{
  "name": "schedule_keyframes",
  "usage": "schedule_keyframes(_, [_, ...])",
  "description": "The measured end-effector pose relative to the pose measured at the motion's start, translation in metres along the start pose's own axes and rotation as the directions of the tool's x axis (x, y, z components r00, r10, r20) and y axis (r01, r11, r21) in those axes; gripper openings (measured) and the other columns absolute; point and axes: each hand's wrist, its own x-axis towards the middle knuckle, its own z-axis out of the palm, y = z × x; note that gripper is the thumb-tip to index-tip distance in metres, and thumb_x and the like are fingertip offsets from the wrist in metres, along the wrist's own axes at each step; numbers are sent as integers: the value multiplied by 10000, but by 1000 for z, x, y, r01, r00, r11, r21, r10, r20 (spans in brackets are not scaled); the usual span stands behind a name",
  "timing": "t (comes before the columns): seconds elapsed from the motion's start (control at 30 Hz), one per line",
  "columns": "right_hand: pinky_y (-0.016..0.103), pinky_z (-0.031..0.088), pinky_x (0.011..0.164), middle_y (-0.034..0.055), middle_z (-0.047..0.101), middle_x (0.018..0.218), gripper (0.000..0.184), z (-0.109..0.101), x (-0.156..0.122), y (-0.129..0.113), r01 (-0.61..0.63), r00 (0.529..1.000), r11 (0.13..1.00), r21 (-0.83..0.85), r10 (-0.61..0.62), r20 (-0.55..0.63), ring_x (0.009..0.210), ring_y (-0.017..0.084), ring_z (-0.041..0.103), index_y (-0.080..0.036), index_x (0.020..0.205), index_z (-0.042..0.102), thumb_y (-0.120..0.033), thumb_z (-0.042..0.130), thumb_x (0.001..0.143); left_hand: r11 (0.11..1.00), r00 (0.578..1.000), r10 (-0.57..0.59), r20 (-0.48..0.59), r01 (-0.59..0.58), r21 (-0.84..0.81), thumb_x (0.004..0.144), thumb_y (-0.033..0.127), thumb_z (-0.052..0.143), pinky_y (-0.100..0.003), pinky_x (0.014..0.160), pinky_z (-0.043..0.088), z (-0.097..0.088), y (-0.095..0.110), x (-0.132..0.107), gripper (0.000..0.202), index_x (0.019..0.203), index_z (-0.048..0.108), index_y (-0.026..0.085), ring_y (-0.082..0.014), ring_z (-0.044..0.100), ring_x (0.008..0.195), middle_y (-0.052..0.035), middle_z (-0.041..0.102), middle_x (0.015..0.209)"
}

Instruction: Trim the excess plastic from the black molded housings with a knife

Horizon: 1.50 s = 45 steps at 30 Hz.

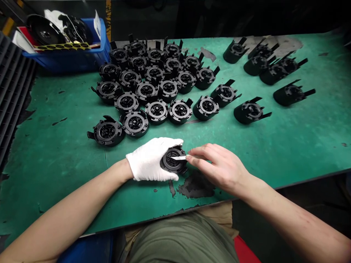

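Observation:
My left hand [150, 159], in a white glove, is closed around a round black plastic part [173, 160] and holds it just above the green table [287, 138] near its front edge. My bare right hand [216, 164] pinches a small thin blade-like tool [179, 157], whose pale tip rests on the face of that part. Both hands meet at the part.
Many identical black round parts [153, 84] stand packed together behind my hands. Several more [263, 62] lie on their sides at the back right. A blue bin [71, 47] with parts and sheets sits at the back left, beside a dark ribbed tray [13, 87].

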Motion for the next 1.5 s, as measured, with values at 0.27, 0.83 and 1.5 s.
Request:
schedule_keyframes(0.27, [355,537,755,99,800,1133,190,-1,0,1,19,999,1000,2,-19,-30,892,216,685,-176,1193,731,-104,589,1090,1000,1000,-15,6,15,13,719,587,1004,-613,1237,553,-1,2,0,1083,1601,493,220,-434,656,1445,-193,660,1560])
schedule_keyframes(0.83, [369,534,757,82,793,1158,232,5,-3,2,-13,1000,998,64,13,3,891,223,692,-216,1218,739,-118,572,1088,1000,1000,-29,11,30,-5,715,572,1005,-620,1241,546,0,0,0,1084,1606,486,235,-434,650,1448,-189,657,1560])
schedule_keyframes(1.5, [319,648,772,52,801,1131,277,8,-9,4,-301,946,853,427,325,18,903,198,788,-257,1385,620,-249,635,1108,986,993,4,-118,-24,-167,1049,248,607,-501,1238,578,-7,-1,-6,562,1600,498,237,-290,660,1446,-151,636,1571])
